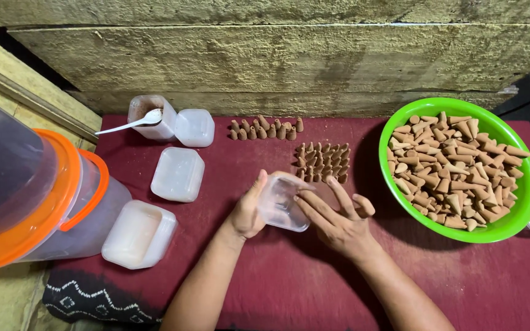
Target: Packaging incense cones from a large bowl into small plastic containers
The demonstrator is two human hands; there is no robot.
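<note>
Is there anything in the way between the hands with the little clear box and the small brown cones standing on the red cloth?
Nothing visible is. The small clear box sits between the left hand and right hand, and only bare red cloth lies between it and the standing cones.

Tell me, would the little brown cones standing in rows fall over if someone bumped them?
Probably yes. The standing cones are narrow, upright and packed close, so one nudge could topple several. They look small and light. The ones lying in the green bowl suggest a fallen cone would roll in a curve.
</note>
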